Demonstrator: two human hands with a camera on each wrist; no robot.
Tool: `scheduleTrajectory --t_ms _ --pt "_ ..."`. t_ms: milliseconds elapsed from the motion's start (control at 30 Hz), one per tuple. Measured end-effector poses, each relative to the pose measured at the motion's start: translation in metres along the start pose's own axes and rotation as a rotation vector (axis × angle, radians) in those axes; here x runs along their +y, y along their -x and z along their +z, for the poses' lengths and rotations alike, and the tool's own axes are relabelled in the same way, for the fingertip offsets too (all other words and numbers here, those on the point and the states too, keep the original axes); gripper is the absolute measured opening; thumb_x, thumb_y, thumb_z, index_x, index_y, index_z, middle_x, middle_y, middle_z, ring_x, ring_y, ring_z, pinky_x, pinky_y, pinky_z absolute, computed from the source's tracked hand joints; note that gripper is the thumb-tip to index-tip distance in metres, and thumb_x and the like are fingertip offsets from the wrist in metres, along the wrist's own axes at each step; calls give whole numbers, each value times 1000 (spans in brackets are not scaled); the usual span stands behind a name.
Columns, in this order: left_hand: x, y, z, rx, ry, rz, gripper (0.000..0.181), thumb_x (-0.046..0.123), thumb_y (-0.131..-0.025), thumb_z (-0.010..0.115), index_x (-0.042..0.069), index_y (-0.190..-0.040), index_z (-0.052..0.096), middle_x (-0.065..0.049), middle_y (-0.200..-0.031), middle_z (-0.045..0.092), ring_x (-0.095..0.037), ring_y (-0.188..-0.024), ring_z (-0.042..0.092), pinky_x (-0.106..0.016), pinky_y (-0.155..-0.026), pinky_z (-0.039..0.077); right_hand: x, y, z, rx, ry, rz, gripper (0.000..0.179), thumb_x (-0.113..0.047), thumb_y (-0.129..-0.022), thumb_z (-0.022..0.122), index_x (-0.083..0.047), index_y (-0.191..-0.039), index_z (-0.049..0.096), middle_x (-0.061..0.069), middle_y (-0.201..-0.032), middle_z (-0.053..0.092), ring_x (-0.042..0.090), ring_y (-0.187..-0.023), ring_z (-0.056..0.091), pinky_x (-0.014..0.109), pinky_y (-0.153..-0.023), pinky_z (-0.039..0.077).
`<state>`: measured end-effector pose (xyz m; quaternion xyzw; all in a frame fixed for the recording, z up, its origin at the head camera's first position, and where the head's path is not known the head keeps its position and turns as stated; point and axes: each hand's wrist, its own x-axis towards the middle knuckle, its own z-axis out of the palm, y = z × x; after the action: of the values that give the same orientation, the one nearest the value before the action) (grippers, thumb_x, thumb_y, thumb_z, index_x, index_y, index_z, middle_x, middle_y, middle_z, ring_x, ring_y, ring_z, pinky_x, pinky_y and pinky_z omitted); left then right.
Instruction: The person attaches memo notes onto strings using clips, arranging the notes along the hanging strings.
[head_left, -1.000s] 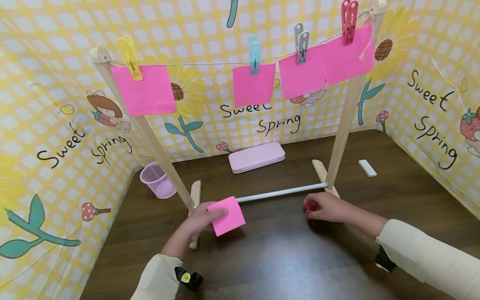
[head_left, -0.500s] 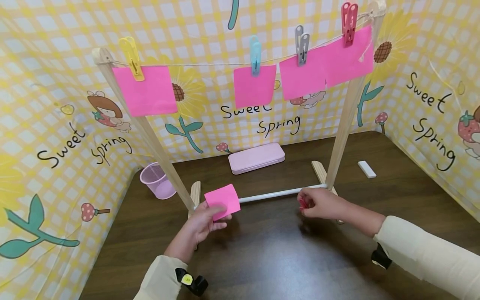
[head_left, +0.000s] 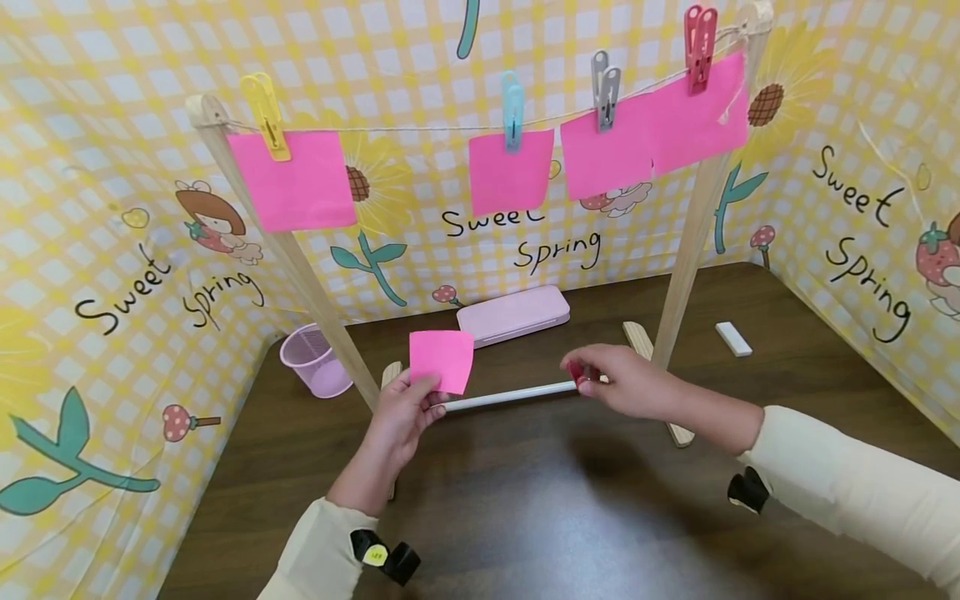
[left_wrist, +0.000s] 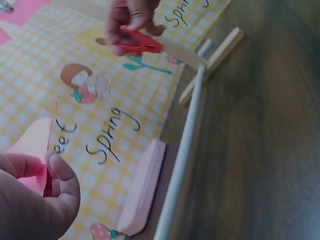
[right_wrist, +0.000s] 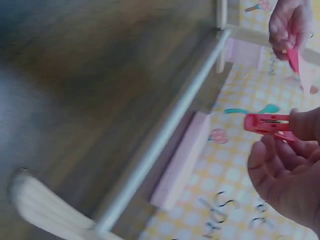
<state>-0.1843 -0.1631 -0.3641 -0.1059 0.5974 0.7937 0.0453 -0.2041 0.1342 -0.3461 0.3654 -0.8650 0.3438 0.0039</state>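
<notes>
Between thumb and fingers my left hand [head_left: 397,417] pinches a square pink sticky note [head_left: 442,358], raised above the white crossbar in the head view. My right hand [head_left: 633,383] pinches a red clothespin [right_wrist: 265,123] by its handles; the left wrist view also shows this clothespin [left_wrist: 142,46]. The two hands are apart, one on either side of the crossbar's middle. Above them a string [head_left: 405,129] carries pink notes clipped by a yellow clothespin [head_left: 267,117], a light blue one, a grey one and a red one. A gap separates the yellow-clipped note from the blue-clipped note.
The string is tied between two wooden posts [head_left: 686,258] joined low down by a white crossbar [head_left: 510,394]. Behind it lie a pink case [head_left: 513,312] and, at left, a purple mesh cup [head_left: 318,367]. A white block [head_left: 733,338] lies at right. Patterned cloth surrounds the table.
My left hand has turned and risen, bringing the pink sticky note upright. My right hand has lifted and moved left with the red clothespin.
</notes>
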Motion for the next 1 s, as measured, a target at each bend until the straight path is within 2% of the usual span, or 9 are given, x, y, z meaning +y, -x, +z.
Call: scheduleTrajectory --t_ms 67,267,400,500,567,667,833,900,1000 --pt "4 1 5 14 7 21 5 0 -91 53 4 -95 53 -2 -64 59 -10 -58 57 -21 -56 47 -11 -6 -6 50 15 -38 24 2 -83 65 0 -106 60 -1 -83 56 12 -74 52 31 -66 47" --pt "22 5 22 67 62 82 26 -1 -87 61 3 -111 50 0 -69 61 -8 -58 60 -19 -53 47 -49 -29 -34 204 46 -230 21 1 -82 67 -4 -102 62 -2 -82 59 10 -70 52 26 -60 45" --pt "33 7 33 95 129 141 21 -2 -85 63 4 -104 54 0 -69 61 -9 -57 60 -20 -52 48 -76 -47 -56 301 28 -336 18 3 -81 68 -3 -97 64 -2 -77 62 10 -60 48 24 -51 39" --pt "41 8 41 113 197 193 12 -2 -85 63 6 -93 58 -1 -67 63 -9 -57 61 -20 -52 48 -96 -60 -71 374 0 -365 16 4 -81 68 -1 -96 66 -1 -76 65 8 -56 51 22 -48 38" --pt "47 9 46 108 244 235 9 -1 -85 63 7 -88 60 -2 -66 64 -10 -58 62 -20 -52 48 -109 -68 -80 412 -18 -344 14 3 -82 66 -1 -96 67 0 -75 66 7 -56 54 22 -47 38" --pt "53 9 52 88 302 280 8 -1 -86 62 6 -85 60 -3 -66 64 -10 -58 62 -21 -54 49 -127 -80 -94 438 -91 -261 10 1 -85 63 -1 -94 67 1 -73 66 11 -57 55 22 -46 37" --pt "62 11 63 57 379 339 6 -2 -87 61 3 -85 60 -5 -65 64 -12 -59 62 -21 -54 50 -153 -100 -111 470 -368 -114 7 2 -87 60 3 -92 65 9 -75 65 20 -61 57 20 -51 40" --pt "67 12 68 48 413 364 7 -3 -87 60 3 -84 60 -6 -65 64 -12 -58 62 -21 -53 50 -162 -107 -115 489 -465 -94 7 3 -87 60 5 -92 64 11 -76 65 21 -64 59 21 -58 44" --pt "75 12 75 38 454 400 9 -4 -87 60 3 -81 60 -6 -64 63 -13 -58 62 -21 -53 50 -174 -118 -121 526 -496 -89 8 2 -87 60 5 -94 64 11 -77 64 21 -68 60 22 -63 45"
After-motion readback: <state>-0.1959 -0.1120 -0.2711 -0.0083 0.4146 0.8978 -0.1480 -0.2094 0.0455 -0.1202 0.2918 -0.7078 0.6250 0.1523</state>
